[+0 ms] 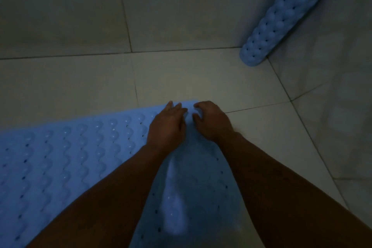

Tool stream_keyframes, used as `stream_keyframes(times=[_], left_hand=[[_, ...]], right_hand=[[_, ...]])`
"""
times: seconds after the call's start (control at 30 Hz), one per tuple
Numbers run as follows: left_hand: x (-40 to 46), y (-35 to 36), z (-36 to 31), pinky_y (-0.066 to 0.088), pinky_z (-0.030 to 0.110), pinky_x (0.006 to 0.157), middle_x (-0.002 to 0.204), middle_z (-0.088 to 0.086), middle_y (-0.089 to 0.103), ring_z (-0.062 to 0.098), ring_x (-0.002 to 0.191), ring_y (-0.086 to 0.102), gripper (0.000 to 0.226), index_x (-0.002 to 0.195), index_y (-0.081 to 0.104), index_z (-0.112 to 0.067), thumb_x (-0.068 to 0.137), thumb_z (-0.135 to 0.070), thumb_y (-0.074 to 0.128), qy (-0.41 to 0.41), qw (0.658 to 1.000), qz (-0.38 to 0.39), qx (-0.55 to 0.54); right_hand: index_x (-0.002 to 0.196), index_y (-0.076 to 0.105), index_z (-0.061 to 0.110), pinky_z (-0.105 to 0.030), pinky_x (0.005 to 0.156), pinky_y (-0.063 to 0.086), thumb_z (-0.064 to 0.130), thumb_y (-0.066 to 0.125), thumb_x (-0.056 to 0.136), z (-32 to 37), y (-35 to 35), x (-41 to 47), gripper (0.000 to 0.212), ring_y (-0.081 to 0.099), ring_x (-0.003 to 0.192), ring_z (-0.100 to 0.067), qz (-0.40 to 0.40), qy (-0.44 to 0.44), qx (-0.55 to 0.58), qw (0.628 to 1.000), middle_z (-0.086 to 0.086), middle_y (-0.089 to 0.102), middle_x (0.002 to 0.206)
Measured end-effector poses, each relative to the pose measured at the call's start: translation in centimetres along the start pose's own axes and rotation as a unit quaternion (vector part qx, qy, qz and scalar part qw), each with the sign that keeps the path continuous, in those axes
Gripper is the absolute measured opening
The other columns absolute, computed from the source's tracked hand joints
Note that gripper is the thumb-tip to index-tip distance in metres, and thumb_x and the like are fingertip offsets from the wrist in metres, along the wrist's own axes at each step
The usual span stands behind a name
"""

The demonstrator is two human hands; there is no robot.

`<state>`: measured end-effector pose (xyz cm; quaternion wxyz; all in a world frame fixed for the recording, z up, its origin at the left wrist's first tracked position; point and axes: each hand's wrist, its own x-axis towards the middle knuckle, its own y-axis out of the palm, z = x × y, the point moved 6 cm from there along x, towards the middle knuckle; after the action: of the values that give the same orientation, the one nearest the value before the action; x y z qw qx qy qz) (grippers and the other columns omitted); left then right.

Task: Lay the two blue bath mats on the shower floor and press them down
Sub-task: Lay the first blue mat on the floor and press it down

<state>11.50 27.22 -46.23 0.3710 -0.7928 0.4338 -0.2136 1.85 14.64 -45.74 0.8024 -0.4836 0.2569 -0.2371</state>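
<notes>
Dim light falls on a shower floor (181, 78) of large pale tiles with thin dark grout lines, met at the back by a tiled wall (80, 6) of the same tone. One blue bath mat (70, 157), bumpy and pierced with small holes, is spread flat across the lower left of the floor, its far corner reaching the middle of the view. On that corner the left hand (167, 127) is laid with fingers straight, pressing down, its grip open. Just beside it, the right hand (211, 121) is set on the mat's edge with fingers curled; whether the edge is pinched cannot be told. A second blue bath mat (281, 16), rolled into a tube, is propped upright in the far right corner, well apart from both hands.
</notes>
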Motion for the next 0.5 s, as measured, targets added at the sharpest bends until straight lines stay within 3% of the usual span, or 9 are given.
stream_keyframes(times=[0.07, 0.13, 0.3, 0.5], left_hand=[[-1.2, -0.5, 0.6, 0.044, 0.055, 0.109, 0.146, 0.008, 0.060, 0.036, 0.148, 0.040, 0.048, 0.134, 0.066, -0.016, 0.094, -0.031, 0.043, -0.015, 1.000, -0.015, 0.016], [-2.3, -0.7, 1.1, 0.041, 0.055, 0.108, 0.146, 0.006, 0.060, 0.034, 0.148, 0.038, 0.045, 0.133, 0.066, -0.019, 0.095, -0.032, 0.046, -0.032, 0.998, -0.001, 0.049], [-3.5, -0.9, 3.0, 0.036, 0.051, 0.110, 0.150, 0.004, 0.055, 0.030, 0.152, 0.031, 0.048, 0.137, 0.062, -0.022, 0.099, -0.039, 0.039, -0.046, 0.993, -0.013, 0.105], [-2.7, -0.7, 3.1, 0.035, 0.053, 0.113, 0.153, 0.004, 0.052, 0.030, 0.154, 0.027, 0.054, 0.144, 0.056, -0.023, 0.101, -0.045, 0.032, -0.030, 0.994, -0.017, 0.106]], right_hand=[[0.159, 0.027, 0.017, -0.051, 0.124, 0.020, 0.058, 0.038, 0.100, 0.3, 3.0, -0.9, 0.073, 0.011, 0.157, -0.032, 0.070, -0.008, -0.060, 0.996, -0.011, 0.017, 0.169], [0.163, 0.006, 0.018, -0.056, 0.125, 0.006, 0.072, 0.012, 0.091, 0.2, 5.1, -1.8, 0.091, -0.004, 0.158, -0.029, 0.084, -0.022, -0.107, 0.990, -0.009, -0.004, 0.171], [0.163, 0.007, 0.019, -0.057, 0.126, 0.002, 0.073, 0.012, 0.096, 0.2, 6.3, -3.0, 0.087, -0.002, 0.159, -0.025, -0.033, -0.045, -0.122, 0.991, -0.007, -0.001, 0.172], [0.163, 0.017, 0.020, -0.054, 0.127, 0.004, 0.068, 0.023, 0.100, 0.0, 6.3, -3.2, 0.079, 0.002, 0.159, -0.019, -0.069, -0.043, -0.102, 0.991, -0.005, 0.009, 0.171]])
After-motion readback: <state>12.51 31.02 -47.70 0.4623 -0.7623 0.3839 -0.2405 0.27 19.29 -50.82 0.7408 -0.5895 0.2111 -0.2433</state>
